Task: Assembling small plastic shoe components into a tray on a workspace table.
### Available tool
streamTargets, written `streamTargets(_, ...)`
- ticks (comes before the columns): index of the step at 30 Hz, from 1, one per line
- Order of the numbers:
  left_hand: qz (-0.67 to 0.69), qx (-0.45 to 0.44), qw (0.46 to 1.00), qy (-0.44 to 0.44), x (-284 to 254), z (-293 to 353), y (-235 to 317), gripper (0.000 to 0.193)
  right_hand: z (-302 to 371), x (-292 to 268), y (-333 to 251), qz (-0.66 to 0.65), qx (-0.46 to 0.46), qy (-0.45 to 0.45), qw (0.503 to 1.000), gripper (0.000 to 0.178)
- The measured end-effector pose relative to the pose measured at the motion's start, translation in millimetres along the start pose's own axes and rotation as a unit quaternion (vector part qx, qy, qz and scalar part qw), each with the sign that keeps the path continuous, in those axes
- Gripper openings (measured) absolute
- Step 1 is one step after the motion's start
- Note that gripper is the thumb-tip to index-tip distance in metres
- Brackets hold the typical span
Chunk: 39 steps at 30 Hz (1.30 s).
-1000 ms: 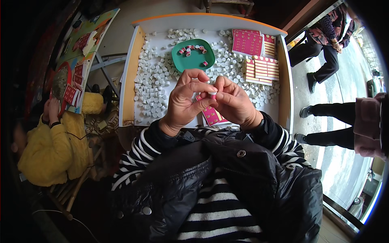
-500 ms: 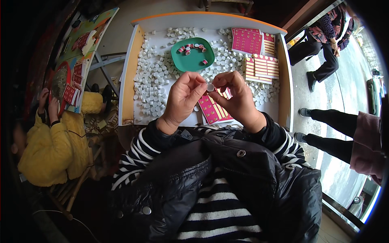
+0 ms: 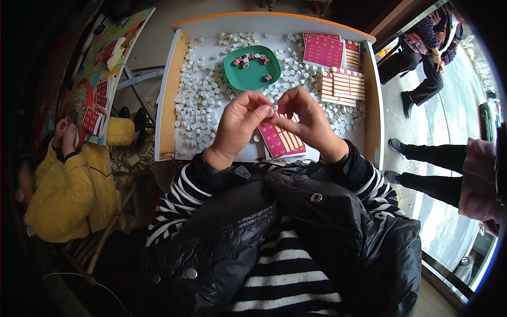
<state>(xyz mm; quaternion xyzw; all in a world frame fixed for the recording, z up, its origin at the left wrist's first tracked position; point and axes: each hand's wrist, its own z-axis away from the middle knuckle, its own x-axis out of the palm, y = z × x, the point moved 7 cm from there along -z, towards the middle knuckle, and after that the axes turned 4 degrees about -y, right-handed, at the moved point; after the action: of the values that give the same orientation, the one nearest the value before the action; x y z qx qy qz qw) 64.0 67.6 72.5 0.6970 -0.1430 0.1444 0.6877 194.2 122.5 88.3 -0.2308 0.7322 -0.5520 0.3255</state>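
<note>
My left hand (image 3: 240,122) pinches a small white cap (image 3: 271,112) between thumb and fingers. Close beside it is my right hand (image 3: 308,120), its thumb reaching toward the cap and its bent forefinger held apart from the thumb. I make out nothing between those right fingers. Under both hands lies a pink sticker sheet (image 3: 274,143) with bare cream strips where labels are gone. Beyond them, a green tray (image 3: 251,79) carries several caps wrapped in red labels (image 3: 268,77).
Loose white caps (image 3: 198,105) cover much of the shallow white box with wooden sides (image 3: 165,100). More sticker sheets (image 3: 323,50) lie at its far right. At left, a person in yellow (image 3: 74,185) works at another table; people (image 3: 435,47) are at right.
My right forefinger has lifted away from the cap, and its thumb has drawn apart from it. The cap is turned and more hidden in my left fingers.
</note>
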Motion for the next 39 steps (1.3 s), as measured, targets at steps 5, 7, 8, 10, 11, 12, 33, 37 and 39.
streamTargets(5,0.141,-0.078,0.984,0.074,-31,-3,-12,0.014,2,-5,30,0.307,-0.048,-0.018,0.95,0.043)
streamTargets(7,0.155,-0.085,0.981,0.078,-37,-2,-15,0.015,7,3,46,0.423,-0.024,-0.054,0.904,0.051)
streamTargets(8,0.171,-0.093,0.978,0.078,-39,-1,-17,0.017,7,4,47,0.422,-0.027,-0.056,0.904,0.051)
streamTargets(10,0.188,-0.101,0.974,0.08,-41,-1,-18,0.019,8,6,53,0.435,-0.008,-0.072,0.898,0.052)
streamTargets(11,0.192,-0.106,0.973,0.076,-41,-1,-18,0.019,9,7,55,0.441,0.002,-0.079,0.894,0.052)
streamTargets(12,0.197,-0.112,0.971,0.073,-40,-1,-18,0.02,9,7,56,0.441,0.003,-0.08,0.894,0.052)
streamTargets(33,0.248,-0.123,0.961,-0.017,-21,1,-10,0.019,8,8,53,0.435,-0.016,-0.062,0.898,0.045)
streamTargets(37,0.256,-0.128,0.958,0.005,-20,0,-9,0.021,8,4,52,0.434,-0.038,-0.055,0.898,0.04)
streamTargets(39,0.219,-0.125,0.967,0.022,-22,-1,-8,0.021,9,-3,54,0.437,-0.04,-0.075,0.896,0.033)
